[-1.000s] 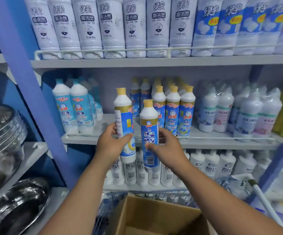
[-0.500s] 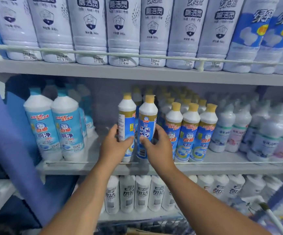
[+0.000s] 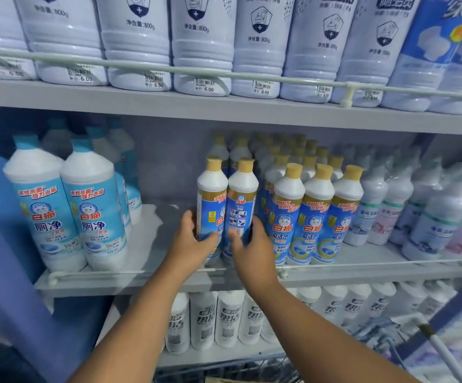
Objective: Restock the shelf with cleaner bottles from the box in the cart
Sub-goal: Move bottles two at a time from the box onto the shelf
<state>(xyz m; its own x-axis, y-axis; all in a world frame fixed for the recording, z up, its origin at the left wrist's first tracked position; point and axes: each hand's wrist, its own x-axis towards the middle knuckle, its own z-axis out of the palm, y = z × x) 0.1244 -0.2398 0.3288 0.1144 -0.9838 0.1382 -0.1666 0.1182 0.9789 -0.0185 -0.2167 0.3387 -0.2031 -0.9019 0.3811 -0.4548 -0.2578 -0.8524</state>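
Moved up and in since a second ago: both yellow-capped bottles now over the middle shelf [image 3: 152, 280] instead of out in front of it; box no longer in sight. Near edge, bottom: wire cart rim [image 3: 252, 367], a sliver of cardboard below it. Next up, lower shelf row of white bottles [image 3: 230, 319]. Left hand [image 3: 191, 244] wrapped round left cleaner bottle [image 3: 210, 208], thumb across the label, fingers behind. Right hand [image 3: 252, 250] gripping right cleaner bottle [image 3: 241, 205] likewise. Both bottles upright, touching each other, just behind the front rail [image 3: 362, 265], immediately left of the matching yellow-capped row [image 3: 318, 217]. Cannot tell whether bases rest on the shelf. Left, across a bare gap: blue-capped bottles [image 3: 66, 211]. Far right: pale shrink-wrapped bottles [image 3: 431, 217]. Above, top shelf: large white 800g bottles [image 3: 202, 45], price tags reading 6.00.
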